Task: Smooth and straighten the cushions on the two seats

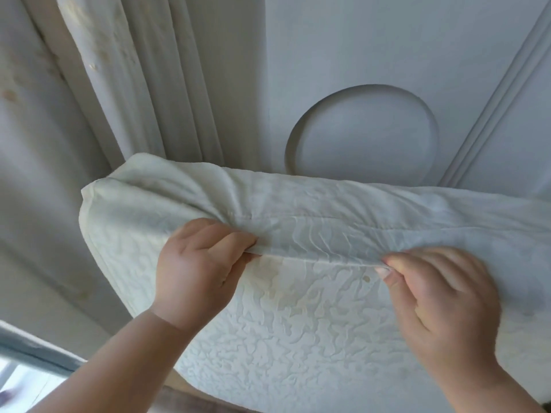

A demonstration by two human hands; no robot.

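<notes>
Fingers (235, 242) of both hands pinch cushion (298, 323) cover fold; cushion's right end cut off.

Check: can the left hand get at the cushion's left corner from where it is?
Probably yes. The left hand pinches the fold on the cushion, and the corner lies beside it with nothing between. It must let go first.

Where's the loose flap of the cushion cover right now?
In the head view the fabric flap runs across the cushion at centre frame, pinched between the left hand and the right hand.
</notes>
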